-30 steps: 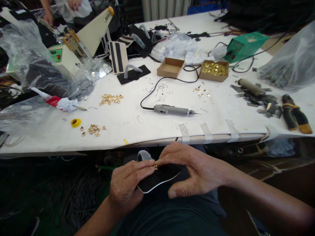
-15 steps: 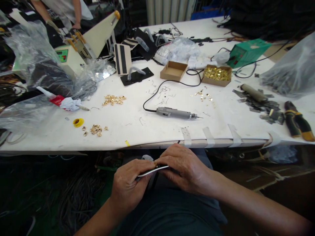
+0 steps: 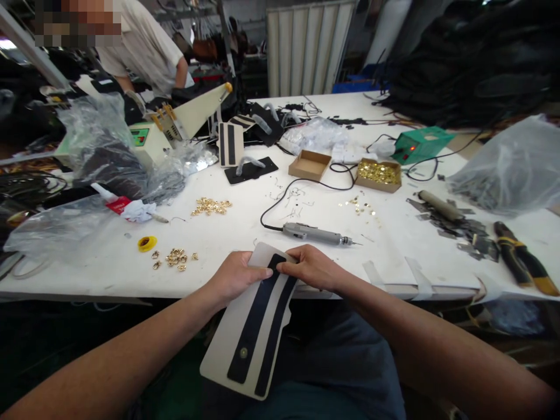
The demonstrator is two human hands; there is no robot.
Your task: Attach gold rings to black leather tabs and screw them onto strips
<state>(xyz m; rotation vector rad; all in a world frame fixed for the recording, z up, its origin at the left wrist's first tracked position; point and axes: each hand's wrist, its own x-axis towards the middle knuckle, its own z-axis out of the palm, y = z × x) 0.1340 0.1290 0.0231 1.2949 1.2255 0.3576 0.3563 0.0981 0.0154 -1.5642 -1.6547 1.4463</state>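
Note:
Between both hands I hold a pale flat panel (image 3: pixel 223 344) with rounded corners and two black strips along its face. It tilts from the table edge down over my lap. A round metal disc (image 3: pixel 244 352) sits on one strip at the lower end. My left hand (image 3: pixel 240 271) grips the upper left edge, its thumb pressing near the strip's top. My right hand (image 3: pixel 312 265) pinches the upper right corner, its thumb tip almost touching the other. The fingers behind the panel are hidden. Just beyond lies a grey electric screwdriver (image 3: pixel 312 233) with a cord.
Gold fittings (image 3: pixel 177 258) and a yellow tape roll (image 3: pixel 147 244) lie at left. A box of gold discs (image 3: pixel 378 175) stands by an open box (image 3: pixel 310 165). Pliers (image 3: pixel 520 256) rest at right. Behind the machine (image 3: pixel 149 146) a co-worker (image 3: pixel 144 46) stands.
The panel has turned from nearly edge-on to showing its striped face. Both hands have shifted to its upper end, thumbs now on the face. The head view has tilted up.

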